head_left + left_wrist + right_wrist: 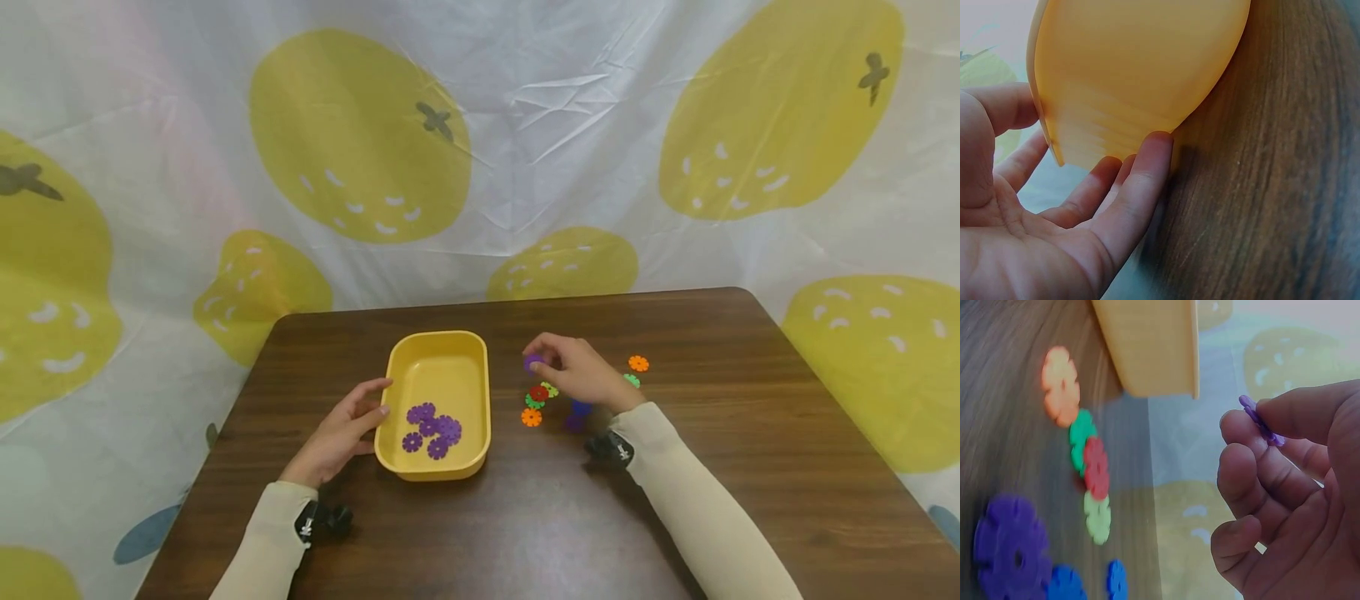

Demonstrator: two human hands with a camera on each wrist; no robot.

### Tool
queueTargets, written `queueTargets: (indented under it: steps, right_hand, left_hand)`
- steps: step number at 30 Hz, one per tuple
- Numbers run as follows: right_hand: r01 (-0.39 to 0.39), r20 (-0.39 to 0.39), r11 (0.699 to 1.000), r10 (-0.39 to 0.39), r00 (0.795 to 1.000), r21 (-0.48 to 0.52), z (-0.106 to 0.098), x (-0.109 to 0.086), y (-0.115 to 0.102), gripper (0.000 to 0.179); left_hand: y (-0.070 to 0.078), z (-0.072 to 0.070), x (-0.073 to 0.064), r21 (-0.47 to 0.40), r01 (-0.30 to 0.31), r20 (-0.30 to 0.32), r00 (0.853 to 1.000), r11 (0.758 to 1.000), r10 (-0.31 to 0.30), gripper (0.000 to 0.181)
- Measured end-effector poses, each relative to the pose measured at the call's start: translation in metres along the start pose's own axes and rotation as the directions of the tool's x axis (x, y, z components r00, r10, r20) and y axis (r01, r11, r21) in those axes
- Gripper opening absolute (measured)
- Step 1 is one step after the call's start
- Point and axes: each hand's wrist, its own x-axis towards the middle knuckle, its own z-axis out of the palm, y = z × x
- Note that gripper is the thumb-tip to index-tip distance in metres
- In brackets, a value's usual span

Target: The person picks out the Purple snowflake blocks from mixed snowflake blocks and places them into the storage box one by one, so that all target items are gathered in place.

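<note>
My left hand (341, 429) holds the left side of a yellow plastic tub (450, 367). In the left wrist view its thumb and one finger are at the rim, and other fingertips (1159, 147) touch the outer wall. Several purple flower-shaped discs (437, 448) lie inside the tub. To the right, my right hand (581, 371) pinches one more purple flower-shaped disc (1262, 422) between thumb and index finger, raised over the table. Loose discs lie below that hand: orange (532, 417), green (1082, 440), red (1096, 467) and yellow-green (1097, 515).
Beside the right wrist are a purple disc (1013, 547) and blue discs (1117, 581), partly hidden from the head view. Farther right lie an orange disc (638, 363) and a green one (632, 380). A lemon-patterned curtain (480, 150) hangs behind the dark wooden table (517, 533).
</note>
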Motion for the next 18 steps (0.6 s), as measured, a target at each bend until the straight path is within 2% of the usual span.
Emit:
queueTargets:
  steps: [6, 18]
  right_hand:
    - [0.03, 0.01, 0.999, -0.03, 0.999, 0.011, 0.007, 0.009, -0.008, 0.018]
    - [0.102, 0.038, 0.992, -0.105, 0.994, 0.07, 0.021, 0.032, -0.041, 0.02]
  left_hand:
    - [0.001, 0.0, -0.001, 0.014, 0.004, -0.003, 1.0, 1.0, -0.004, 0.054]
    - [0.002, -0.001, 0.0, 0.011, 0.008, 0.005, 1.0, 1.0, -0.008, 0.054]
